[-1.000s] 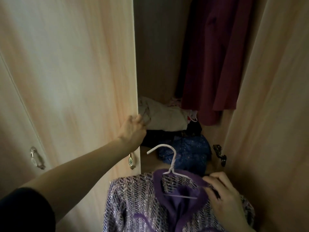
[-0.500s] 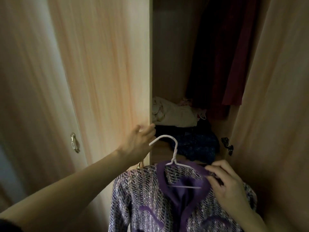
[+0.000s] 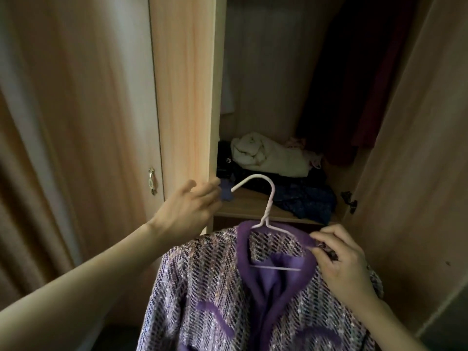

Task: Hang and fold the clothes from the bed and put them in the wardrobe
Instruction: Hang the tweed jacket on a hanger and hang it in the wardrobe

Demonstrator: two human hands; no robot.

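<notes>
A purple sequinned jacket (image 3: 202, 282) hangs on a white wire hanger (image 3: 269, 203) in front of the open wardrobe. My right hand (image 3: 339, 259) pinches the jacket's purple collar at the right shoulder and holds it up. My left hand (image 3: 188, 206) is open with fingers spread, at the edge of the left wardrobe door (image 3: 187, 97), close to the hanger's hook and apart from it. The wardrobe shelf (image 3: 243, 206) lies just behind the hook.
On the shelf lie a crumpled white garment (image 3: 268, 155), dark clothes and a blue sparkly fabric (image 3: 306, 201). A dark red garment (image 3: 354, 84) hangs at the upper right. The right door (image 3: 415, 148) stands open. A metal handle (image 3: 151, 184) sits on the left panel.
The left door has swung wider open to the left, showing more of the shelf. My left hand has come off the door edge and spread. The jacket has risen slightly.
</notes>
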